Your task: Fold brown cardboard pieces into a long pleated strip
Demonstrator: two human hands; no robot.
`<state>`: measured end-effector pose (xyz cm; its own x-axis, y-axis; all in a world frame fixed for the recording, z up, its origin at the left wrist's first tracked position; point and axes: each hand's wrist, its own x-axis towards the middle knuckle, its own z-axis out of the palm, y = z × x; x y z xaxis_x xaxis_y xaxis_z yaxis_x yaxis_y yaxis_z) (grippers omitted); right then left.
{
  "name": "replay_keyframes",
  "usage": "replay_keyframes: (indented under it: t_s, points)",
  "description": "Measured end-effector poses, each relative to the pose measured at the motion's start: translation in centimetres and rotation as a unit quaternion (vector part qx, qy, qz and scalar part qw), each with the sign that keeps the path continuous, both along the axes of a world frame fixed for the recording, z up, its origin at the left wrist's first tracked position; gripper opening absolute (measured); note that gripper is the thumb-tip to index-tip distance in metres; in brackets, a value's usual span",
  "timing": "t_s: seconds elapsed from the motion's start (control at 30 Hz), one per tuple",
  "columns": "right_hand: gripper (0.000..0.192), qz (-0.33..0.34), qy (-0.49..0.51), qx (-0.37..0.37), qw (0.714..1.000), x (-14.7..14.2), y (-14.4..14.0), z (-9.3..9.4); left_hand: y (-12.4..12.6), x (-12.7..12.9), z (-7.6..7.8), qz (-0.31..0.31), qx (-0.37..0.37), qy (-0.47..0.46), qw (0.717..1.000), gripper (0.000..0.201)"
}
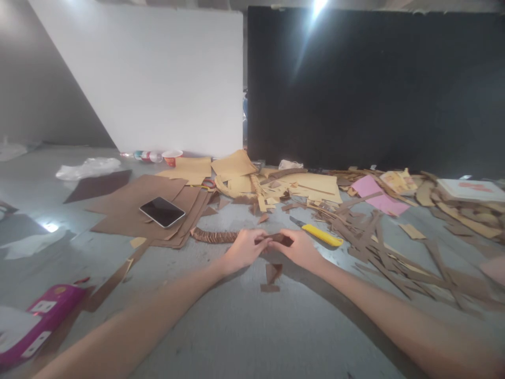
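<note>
My left hand (248, 247) and my right hand (298, 247) meet over the middle of the grey table. Both pinch a small brown cardboard piece (281, 238) between fingers and thumbs. Left of my left hand lies a curved row of stacked cardboard pieces (215, 236); its right end is hidden behind that hand. Just below my hands are small cardboard scraps (273, 272) on the table. A yellow utility knife (321, 235) with its blade out rests to the right of my right hand, apart from it.
Brown cardboard sheets (138, 202) carry a phone (162, 211) on the left. Many cut strips (386, 258) cover the right side. A purple-and-white object (47, 318) stands at the near left. A bottle (148, 156) and paper cup (172, 157) are at the back. Upright boards (374, 89) stand behind.
</note>
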<state>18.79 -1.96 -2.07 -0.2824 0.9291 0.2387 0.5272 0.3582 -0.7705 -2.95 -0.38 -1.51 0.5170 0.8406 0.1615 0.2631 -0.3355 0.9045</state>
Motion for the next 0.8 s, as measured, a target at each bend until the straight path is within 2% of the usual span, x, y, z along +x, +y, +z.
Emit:
replay_keyframes:
  t_s: [0.1, 0.37, 0.47, 0.63, 0.73, 0.8]
  points:
    - [0.047, -0.006, -0.021, 0.018, 1.000, 0.0, 0.0, 0.0, 0.1, -0.1, -0.1, -0.004, 0.008, 0.012, 1.000, 0.034]
    - [0.051, 0.043, 0.001, -0.018, 0.999, 0.3, -0.1, 0.4, 0.0, 0.2, 0.1, -0.001, -0.019, -0.005, 1.000, 0.041]
    - [0.050, 0.021, -0.016, 0.018, 0.999, 0.2, -0.1, 0.1, -0.1, 0.2, 0.4, 0.003, -0.013, 0.004, 1.000, 0.043]
    - [0.044, -0.022, -0.084, 0.130, 0.988, 0.0, 0.0, -0.5, -0.3, 0.1, 0.2, 0.017, 0.087, 0.099, 0.991, 0.038]
    - [0.044, -0.022, -0.115, 0.134, 0.984, -0.1, 0.0, -0.7, -0.4, 0.2, -0.3, 0.033, 0.151, 0.167, 0.974, 0.033]
    - [0.045, -0.020, -0.133, 0.123, 0.983, -0.1, 0.1, -0.8, -0.5, 0.3, -0.6, 0.045, 0.204, 0.229, 0.951, 0.030]
